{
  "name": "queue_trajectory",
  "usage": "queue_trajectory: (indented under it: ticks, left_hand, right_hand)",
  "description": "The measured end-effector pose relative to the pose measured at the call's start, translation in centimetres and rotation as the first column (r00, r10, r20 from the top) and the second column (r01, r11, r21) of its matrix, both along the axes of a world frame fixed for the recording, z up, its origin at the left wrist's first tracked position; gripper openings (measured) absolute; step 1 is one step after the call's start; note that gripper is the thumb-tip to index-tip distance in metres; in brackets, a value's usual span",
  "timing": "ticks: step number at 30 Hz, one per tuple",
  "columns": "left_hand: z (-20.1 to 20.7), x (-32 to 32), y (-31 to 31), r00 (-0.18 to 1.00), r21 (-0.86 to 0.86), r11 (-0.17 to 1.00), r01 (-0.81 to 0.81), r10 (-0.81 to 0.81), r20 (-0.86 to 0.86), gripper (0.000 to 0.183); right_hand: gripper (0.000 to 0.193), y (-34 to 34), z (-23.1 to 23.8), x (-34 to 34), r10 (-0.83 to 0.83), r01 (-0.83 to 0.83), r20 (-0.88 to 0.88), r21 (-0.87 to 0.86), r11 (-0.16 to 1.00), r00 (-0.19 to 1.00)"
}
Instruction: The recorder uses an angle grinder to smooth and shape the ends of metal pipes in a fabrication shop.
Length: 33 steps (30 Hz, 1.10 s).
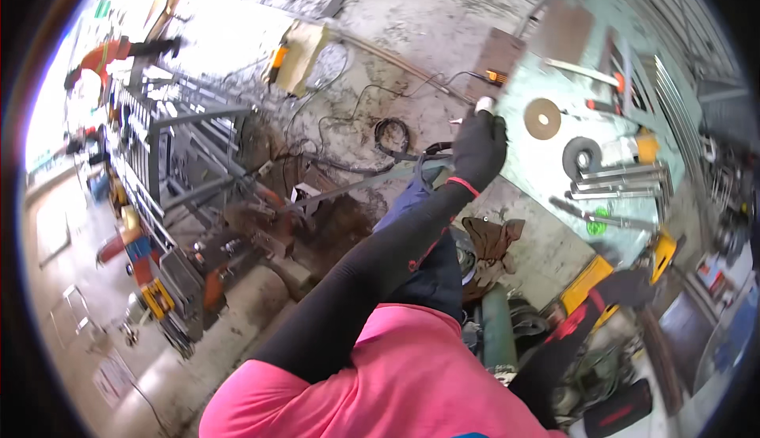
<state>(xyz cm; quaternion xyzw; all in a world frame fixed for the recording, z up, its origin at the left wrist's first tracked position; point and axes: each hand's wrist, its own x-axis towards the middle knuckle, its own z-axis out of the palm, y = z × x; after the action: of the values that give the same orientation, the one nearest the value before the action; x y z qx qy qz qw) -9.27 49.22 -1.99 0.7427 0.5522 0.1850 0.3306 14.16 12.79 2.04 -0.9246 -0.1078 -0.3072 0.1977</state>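
Observation:
My left hand [479, 149], in a dark glove, reaches forward to the near-left edge of a pale green table [518, 165]. Its fingers are closed round a small pale thing [484, 105], too bright to make out. Just right of it on the tabletop lies a brown disc [542, 119] with a centre hole. A dark grinding disc [582, 157] is farther right, beside several shiny metal bars [621, 183]. My right hand [627, 288], also dark-gloved, is low at the right, next to a yellow bracket-shaped part [663, 256]. Its fingers blend into the dark surroundings.
A long tool with a pale handle [582, 71] lies at the table's far side. Metal frames [194, 137] stand at the left. Cables [392, 135] run across the floor. A green cylinder [497, 323] is close by my body. Another person [103, 58] is at the far left.

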Motion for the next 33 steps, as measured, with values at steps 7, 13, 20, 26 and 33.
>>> queue_trajectory:
  ticks: [7,13,20,26,33]
  left_hand:
    - [-3.1,-5.5,6.6,0.852,-0.699,0.712,0.066,0.325,0.411,0.051]
    - [-13.8,-3.5,13.6,0.969,-0.15,0.958,0.244,-0.249,-0.013,0.077]
    - [-24.9,10.6,17.1,0.696,0.137,0.683,0.718,-0.699,-0.164,0.101]
    - [-33.2,19.5,15.9,0.521,-0.037,0.561,0.827,-0.789,-0.325,0.072]
    - [-31.3,12.1,18.7,0.655,-0.41,0.546,0.731,-0.729,0.197,0.056]
  right_hand:
    - [0.043,25.3,5.9,-18.2,0.914,-0.927,-0.261,0.13,0.351,0.31]
    - [0.038,32.0,-1.8,-17.4,0.834,-0.925,-0.401,-0.134,0.357,0.38]
    - [0.027,31.9,-1.9,-17.1,0.792,-0.915,-0.461,-0.15,0.375,0.4]
    - [0.027,32.8,-2.0,-17.1,0.761,-0.902,-0.499,-0.113,0.417,0.415]
    - [0.037,32.4,-1.3,-16.4,0.807,-0.926,-0.465,-0.098,0.363,0.366]
